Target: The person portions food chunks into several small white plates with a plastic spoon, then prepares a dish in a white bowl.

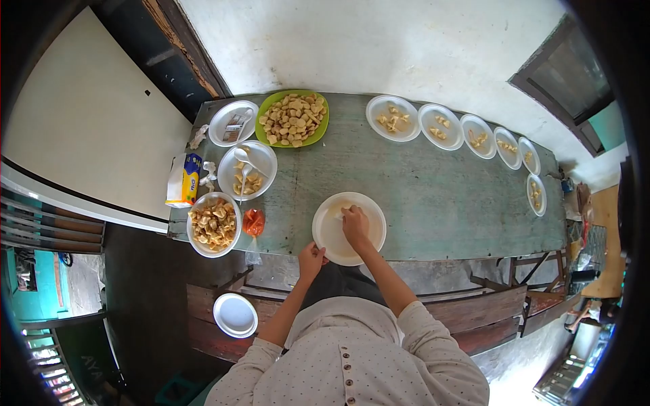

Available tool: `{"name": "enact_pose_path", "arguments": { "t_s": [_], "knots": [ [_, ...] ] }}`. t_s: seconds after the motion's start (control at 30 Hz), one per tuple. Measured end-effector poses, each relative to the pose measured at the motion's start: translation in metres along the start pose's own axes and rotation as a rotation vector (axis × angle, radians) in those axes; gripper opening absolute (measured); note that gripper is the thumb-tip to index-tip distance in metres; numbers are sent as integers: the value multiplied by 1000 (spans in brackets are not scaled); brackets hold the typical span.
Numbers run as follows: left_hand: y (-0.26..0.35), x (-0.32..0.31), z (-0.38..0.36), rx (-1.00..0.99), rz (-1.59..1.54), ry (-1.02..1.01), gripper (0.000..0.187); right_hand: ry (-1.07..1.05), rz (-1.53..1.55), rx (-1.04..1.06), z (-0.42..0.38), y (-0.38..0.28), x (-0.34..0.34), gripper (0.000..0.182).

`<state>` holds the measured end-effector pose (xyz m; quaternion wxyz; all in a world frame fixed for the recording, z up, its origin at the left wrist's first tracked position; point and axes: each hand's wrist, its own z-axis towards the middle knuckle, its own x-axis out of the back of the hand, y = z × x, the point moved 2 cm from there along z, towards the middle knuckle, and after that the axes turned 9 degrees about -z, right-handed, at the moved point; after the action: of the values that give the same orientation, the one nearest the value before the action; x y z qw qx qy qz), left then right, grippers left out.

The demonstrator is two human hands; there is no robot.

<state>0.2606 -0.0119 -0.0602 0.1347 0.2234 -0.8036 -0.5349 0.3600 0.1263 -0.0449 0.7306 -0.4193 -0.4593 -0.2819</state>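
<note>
A white plate [328, 233] lies at the front edge of the table, right before my body. My left hand [311, 261] pinches its near left rim between thumb and fingers. Over the inside of the plate, my right hand [355, 227] has its fingers drawn together and pressed down near the far side. Something small and pale shows at those fingertips, but I cannot tell what it is. Left of the plate lies a small bag of red sauce [253, 222]. A white bowl of fried dumplings [214, 226] stands beyond that bag.
A green tray [326, 128] heaped with pale fried pieces stands at the back. Nearby are a plate with two spoons [244, 157], a plate with small packets [233, 127] and a tissue pack [184, 180]. Several plates of dumplings [393, 119] line the right side. White plates [235, 315] rest on the bench.
</note>
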Motion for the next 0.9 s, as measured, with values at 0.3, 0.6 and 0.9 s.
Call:
{"name": "enact_pose_path", "arguments": {
  "t_s": [0.3,0.6,0.9],
  "knots": [
    [-7,1,-1,63,-140,7,19,-101,67,257,-38,-46,2,16],
    [-9,-9,-9,146,-215,30,24,-296,-29,469,-73,-10,38,9],
    [-10,-12,-4,23,-43,-45,29,-192,194,9,-7,19,26,18]
  ]
}}
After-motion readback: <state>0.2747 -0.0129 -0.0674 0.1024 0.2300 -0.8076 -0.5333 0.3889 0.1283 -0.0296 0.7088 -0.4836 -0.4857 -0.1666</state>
